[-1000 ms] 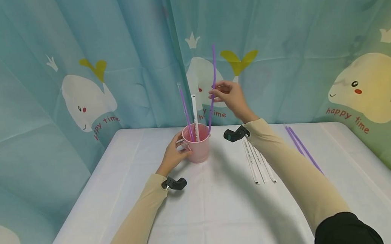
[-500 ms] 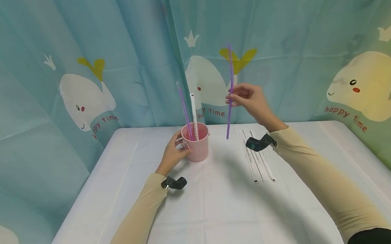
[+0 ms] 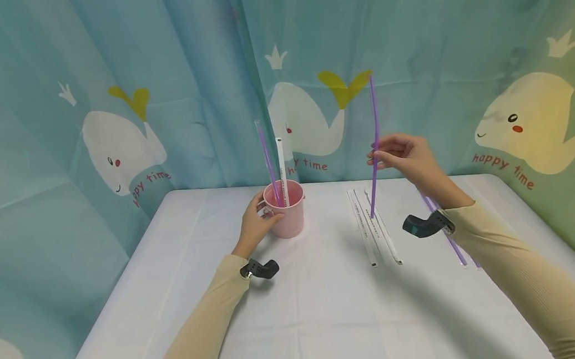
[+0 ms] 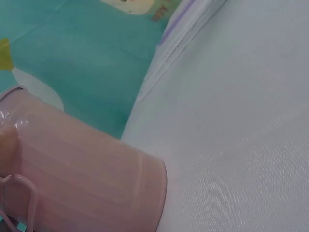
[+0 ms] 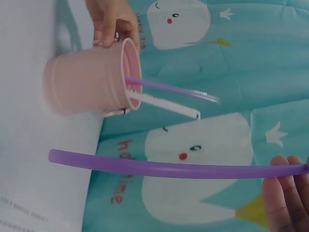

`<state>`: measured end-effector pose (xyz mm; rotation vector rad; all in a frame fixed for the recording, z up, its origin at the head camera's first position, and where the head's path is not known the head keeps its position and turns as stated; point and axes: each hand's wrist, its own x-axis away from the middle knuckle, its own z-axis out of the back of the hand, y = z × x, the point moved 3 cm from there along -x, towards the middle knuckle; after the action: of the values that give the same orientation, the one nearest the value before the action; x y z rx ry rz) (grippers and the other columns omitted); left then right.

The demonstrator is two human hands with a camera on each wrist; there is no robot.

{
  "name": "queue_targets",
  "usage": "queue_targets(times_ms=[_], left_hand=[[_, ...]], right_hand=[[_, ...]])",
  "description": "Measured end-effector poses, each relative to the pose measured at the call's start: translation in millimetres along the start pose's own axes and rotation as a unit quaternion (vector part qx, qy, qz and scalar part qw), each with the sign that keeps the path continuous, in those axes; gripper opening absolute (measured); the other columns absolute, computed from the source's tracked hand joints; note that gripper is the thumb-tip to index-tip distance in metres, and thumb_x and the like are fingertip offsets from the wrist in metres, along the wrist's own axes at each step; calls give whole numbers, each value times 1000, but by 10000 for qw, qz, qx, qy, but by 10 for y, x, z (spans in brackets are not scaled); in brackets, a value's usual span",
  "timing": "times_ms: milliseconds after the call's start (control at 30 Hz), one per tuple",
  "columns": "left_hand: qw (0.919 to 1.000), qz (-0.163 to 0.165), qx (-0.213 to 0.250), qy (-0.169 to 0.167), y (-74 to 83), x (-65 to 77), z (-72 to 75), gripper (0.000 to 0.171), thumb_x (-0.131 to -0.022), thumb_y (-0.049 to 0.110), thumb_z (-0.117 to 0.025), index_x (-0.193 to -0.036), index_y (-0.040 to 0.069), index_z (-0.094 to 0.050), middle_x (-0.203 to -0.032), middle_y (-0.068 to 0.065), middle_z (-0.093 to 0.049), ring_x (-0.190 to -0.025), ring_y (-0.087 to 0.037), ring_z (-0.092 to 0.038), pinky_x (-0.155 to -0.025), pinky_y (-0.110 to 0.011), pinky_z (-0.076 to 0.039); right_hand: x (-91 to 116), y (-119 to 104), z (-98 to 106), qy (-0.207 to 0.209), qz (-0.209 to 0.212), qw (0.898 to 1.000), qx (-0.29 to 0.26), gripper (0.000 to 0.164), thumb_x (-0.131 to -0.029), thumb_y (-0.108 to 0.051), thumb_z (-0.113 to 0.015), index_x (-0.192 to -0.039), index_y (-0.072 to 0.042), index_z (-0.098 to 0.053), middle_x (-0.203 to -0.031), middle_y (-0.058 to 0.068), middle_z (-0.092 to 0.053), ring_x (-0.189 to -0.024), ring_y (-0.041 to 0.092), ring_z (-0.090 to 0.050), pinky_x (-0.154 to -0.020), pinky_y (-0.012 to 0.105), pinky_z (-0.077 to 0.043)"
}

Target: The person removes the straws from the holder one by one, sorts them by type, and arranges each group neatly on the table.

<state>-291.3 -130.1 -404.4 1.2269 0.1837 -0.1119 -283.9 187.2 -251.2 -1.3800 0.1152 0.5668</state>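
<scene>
My left hand (image 3: 257, 224) grips the side of a small pink bucket (image 3: 291, 221), fingers near its rim and thumb against the front wall. The bucket stands upright on the table. In it lean a purple straw (image 3: 268, 161) in a clear wrapper and a white paper-wrapped straw (image 3: 282, 168). Off to the right, my right hand (image 3: 408, 157) pinches an unwrapped purple straw (image 3: 374, 112) around its middle and holds it nearly upright. Its lower end overlaps white wrapped straws (image 3: 361, 227) on the table in the head view. The right wrist view shows this purple straw (image 5: 159, 168) up close, apart from the bucket.
Farther right, purple straws (image 3: 455, 250) in clear wrappers lie on the white table (image 3: 297, 312), partly behind the right forearm. A blue-green curtain (image 3: 201, 85) printed with whales hangs along the back and sides.
My right hand has carried the purple straw from beside the bucket's rim rightward, over to the white wrapped straws. The left hand keeps its grip on the bucket, which stays in place.
</scene>
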Motion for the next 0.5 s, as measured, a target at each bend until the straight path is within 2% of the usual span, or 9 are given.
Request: queue_targets(times_ms=[167, 367, 500], left_hand=[[10000, 59, 58, -23, 7, -3, 3, 77, -77, 9, -76, -143, 5, -35, -143, -16, -43, -129, -34, -46, -104, -42, -48], [9998, 73, 149, -69, 7, -8, 7, 77, -77, 7, -75, -143, 5, -35, -144, -16, -42, -129, -34, -46, -104, -41, -48], [9997, 81, 214, -91, 0, -7, 13, 77, -77, 5, -75, -143, 5, -35, -143, -17, -42, -129, -34, -46, -104, -41, -48]], right_hand=[[174, -12, 186, 48, -338, 9980, 539, 10, -88, -5, -62, -97, -9, -65, -88, -11, -73, -80, 6, -70, -71, 17, -58], [358, 56, 421, 158, -749, 9912, 1079, 15, -89, -5, -61, -96, -18, -66, -86, -14, -72, -78, 4, -70, -69, 17, -58], [465, 147, 589, 137, -882, 9868, 1355, 18, -89, -6, -61, -96, -22, -66, -84, -16, -71, -78, 3, -69, -68, 15, -58]])
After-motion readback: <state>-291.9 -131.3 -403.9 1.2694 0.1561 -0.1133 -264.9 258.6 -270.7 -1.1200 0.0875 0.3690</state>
